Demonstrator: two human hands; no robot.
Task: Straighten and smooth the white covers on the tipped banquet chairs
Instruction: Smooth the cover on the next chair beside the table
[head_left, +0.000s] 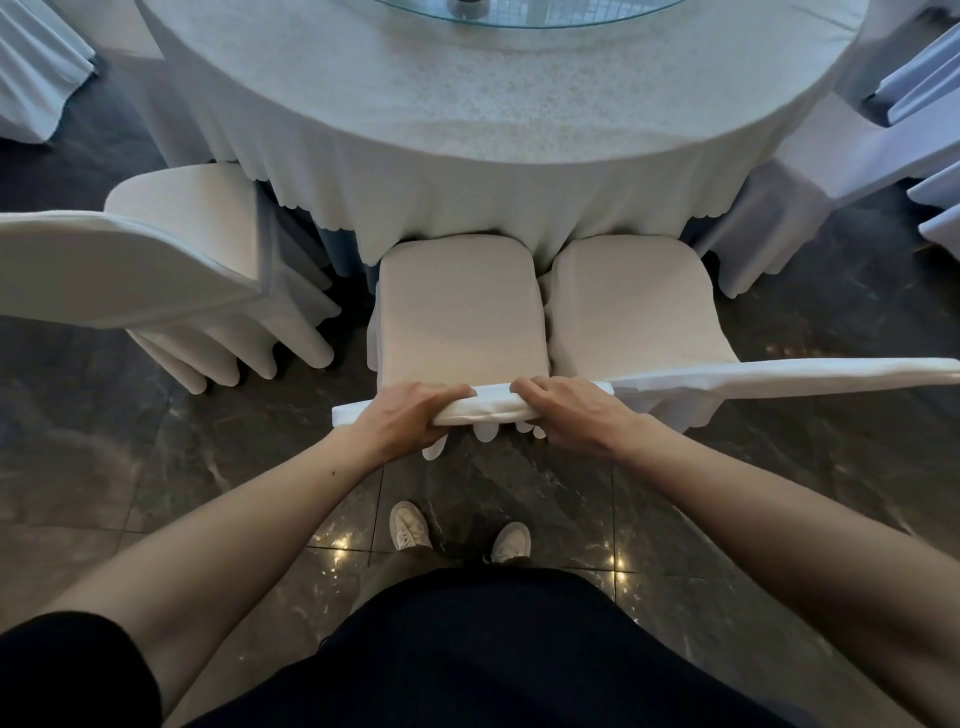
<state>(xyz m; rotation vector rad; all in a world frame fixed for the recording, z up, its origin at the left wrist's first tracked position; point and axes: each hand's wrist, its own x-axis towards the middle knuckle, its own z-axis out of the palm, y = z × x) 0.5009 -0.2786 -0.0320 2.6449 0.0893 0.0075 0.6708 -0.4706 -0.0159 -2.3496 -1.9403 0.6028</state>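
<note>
A banquet chair in a white cover stands right in front of me, its seat (460, 306) pushed against the round table. Both hands grip the top edge of its backrest (491, 405). My left hand (415, 415) holds the edge left of centre, fingers curled over the top. My right hand (569, 413) holds it right of centre in the same way. The cover's scalloped hem shows below the backrest between my hands. A second covered chair (628, 301) stands close beside it on the right, its backrest top (779, 376) stretching to the right edge.
The round table (493, 119) with a white cloth and a glass turntable (519, 13) fills the far side. Another covered chair (171, 260) stands at the left, more at the right (883, 145). Dark glossy marble floor (156, 467) surrounds my feet.
</note>
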